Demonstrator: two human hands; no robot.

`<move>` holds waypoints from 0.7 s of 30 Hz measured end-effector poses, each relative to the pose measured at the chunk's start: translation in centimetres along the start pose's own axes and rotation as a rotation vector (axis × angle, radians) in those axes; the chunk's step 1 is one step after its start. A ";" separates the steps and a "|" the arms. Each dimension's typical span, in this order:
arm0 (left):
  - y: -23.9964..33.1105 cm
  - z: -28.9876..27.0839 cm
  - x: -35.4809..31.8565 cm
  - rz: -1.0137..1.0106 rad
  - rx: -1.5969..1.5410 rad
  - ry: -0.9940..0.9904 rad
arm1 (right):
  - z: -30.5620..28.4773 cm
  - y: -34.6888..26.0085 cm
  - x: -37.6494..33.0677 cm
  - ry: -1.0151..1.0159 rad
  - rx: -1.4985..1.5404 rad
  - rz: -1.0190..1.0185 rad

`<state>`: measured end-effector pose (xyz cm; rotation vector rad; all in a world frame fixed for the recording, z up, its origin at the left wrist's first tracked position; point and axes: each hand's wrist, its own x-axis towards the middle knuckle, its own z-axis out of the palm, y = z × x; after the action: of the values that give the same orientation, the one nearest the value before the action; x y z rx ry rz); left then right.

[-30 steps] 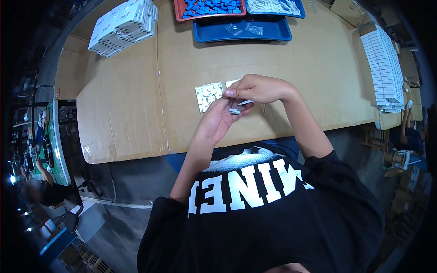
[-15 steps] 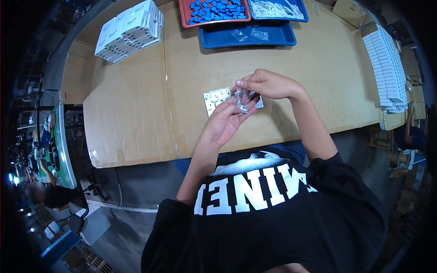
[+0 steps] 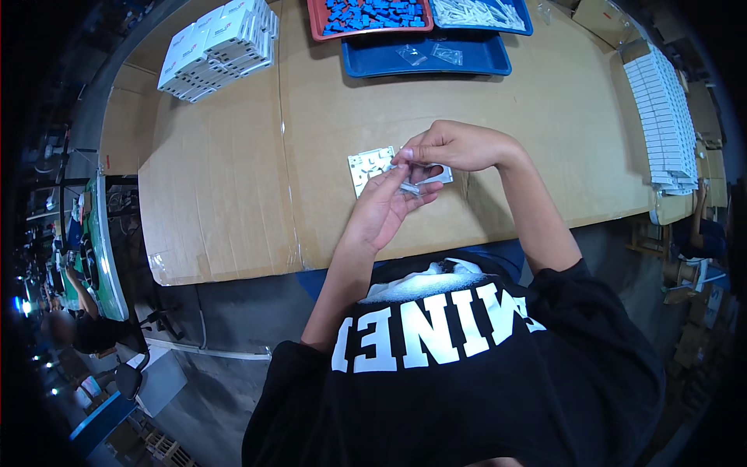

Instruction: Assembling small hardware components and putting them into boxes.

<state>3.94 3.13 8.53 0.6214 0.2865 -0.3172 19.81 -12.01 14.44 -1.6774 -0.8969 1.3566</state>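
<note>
Both hands meet over the cardboard-covered table (image 3: 233, 179) — left hand (image 3: 385, 210) cups a small clear bag (image 3: 410, 187), palm up. Right hand (image 3: 455, 146) pinches its top edge, just beside a white plate (image 3: 370, 165).

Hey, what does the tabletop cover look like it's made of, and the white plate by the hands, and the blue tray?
Tabletop cover: brown corrugated cardboard, matte, with visible seams and a taped edge. White plate: likely moulded plastic, smooth and slightly glossy, with raised ribs; too small to be sure. Blue tray: probably hard plastic, with uniform colour and a rounded rim. The left hand and right hand hold a small clear piece, material unclear.
</note>
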 end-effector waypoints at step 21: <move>-1.0 -1.7 0.9 0.026 -0.043 -0.003 | 0.1 1.2 0.8 -0.058 -0.033 -0.093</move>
<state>4.10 3.22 6.39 0.5823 0.2817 -0.2863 19.90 -11.86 13.01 -1.6081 -1.0232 1.3398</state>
